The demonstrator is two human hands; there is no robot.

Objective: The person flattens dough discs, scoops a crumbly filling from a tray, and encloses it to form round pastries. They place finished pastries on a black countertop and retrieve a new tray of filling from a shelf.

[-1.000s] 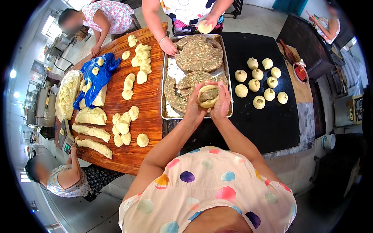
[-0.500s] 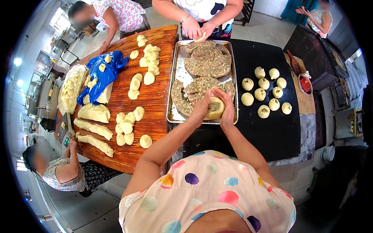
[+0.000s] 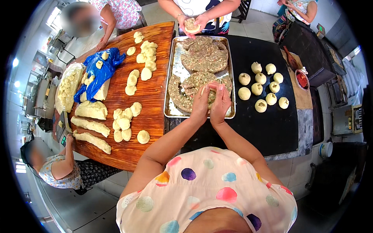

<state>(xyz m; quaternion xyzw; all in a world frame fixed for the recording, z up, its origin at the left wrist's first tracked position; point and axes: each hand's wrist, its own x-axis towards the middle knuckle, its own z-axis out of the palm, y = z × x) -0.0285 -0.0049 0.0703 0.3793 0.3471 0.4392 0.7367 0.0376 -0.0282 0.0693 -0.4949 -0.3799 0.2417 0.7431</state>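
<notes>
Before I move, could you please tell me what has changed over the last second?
The left hand and right hand have closed further around the filled dough, now mostly hidden. Across the tray, the co-worker's braceleted hand has lifted from the filling to a dough round, which now carries filling. The buns and dough pieces stayed put.

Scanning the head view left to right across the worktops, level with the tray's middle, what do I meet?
Blue plastic sheet → flattened dough pieces → metal tray of filling → round buns → red-filled bowl.
</notes>
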